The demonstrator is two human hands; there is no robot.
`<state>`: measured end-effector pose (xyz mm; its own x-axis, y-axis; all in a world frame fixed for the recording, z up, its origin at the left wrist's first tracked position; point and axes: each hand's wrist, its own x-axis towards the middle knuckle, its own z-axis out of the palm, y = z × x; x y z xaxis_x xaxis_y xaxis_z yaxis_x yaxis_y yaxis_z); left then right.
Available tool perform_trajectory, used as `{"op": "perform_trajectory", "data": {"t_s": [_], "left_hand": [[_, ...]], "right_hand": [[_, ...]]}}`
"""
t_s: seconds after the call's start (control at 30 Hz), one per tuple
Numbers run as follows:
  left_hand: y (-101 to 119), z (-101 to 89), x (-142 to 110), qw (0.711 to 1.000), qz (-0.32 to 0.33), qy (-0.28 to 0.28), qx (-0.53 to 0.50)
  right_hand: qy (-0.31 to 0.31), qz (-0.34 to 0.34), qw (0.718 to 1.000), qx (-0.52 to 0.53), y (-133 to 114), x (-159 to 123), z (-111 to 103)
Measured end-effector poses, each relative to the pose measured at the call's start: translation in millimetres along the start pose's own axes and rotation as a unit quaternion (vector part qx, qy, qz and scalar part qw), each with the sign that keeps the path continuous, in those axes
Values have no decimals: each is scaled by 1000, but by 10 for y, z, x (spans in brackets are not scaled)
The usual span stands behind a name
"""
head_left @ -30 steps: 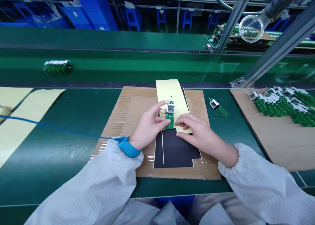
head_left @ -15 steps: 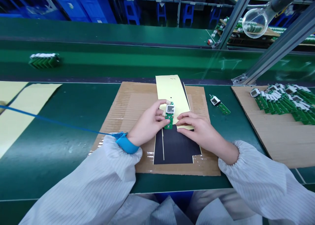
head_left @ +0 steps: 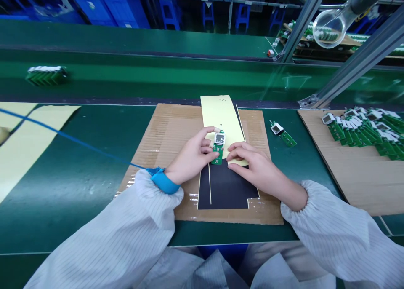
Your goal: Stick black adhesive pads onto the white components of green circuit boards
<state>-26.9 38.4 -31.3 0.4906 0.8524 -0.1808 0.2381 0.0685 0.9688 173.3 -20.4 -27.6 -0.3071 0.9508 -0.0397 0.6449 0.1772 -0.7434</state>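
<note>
Left hand (head_left: 191,156) has a green circuit board (head_left: 217,153) with a white housing on top; grip clamped on it, fingers and thumb pinching the sides. The board sits mid-mat, above the cardboard mat (head_left: 176,141), low over the lower end of a yellow sheet (head_left: 221,116). Can't tell if it touches the sheet.

Right hand (head_left: 252,164) lies flat, grip apart, fingertips on that yellow sheet's lower edge just beside the board. Looks like it's pinning the sheet so it can't slide. A black sheet (head_left: 224,188) lies toward the person from the mat's centre.

Right of the mat: one loose board (head_left: 283,135) on the green table (head_left: 78,154), and a stack of the same boards (head_left: 362,131) on a second piece of cardboard (head_left: 347,188), likely kept apart to stay within reach. Blue wrist strap (head_left: 162,183) with its cord (head_left: 78,143) is on the left wrist, probably for static grounding.
</note>
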Motion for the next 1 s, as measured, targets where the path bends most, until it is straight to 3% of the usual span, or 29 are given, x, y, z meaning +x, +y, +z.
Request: {"op": "perform_trajectory", "data": {"t_s": [0.23,0.43,0.7,0.83,1.0], "left_hand": [[-30,-14,13,1000,4,0,-7],[-14,-7,1,1000,7,5,-7],[-3,-9,13,1000,13,3,-1],[26,4,5,1000,-2,8,0],[31,6,0,1000,-13,25,0]], "right_hand": [[9,-47,997,-64,36,-18,14],[21,-8,999,-32,-30,72,27],[22,-17,988,-149,-105,118,132],[19,0,995,-94,-106,108,109],[24,14,998,58,-109,101,-10]]}}
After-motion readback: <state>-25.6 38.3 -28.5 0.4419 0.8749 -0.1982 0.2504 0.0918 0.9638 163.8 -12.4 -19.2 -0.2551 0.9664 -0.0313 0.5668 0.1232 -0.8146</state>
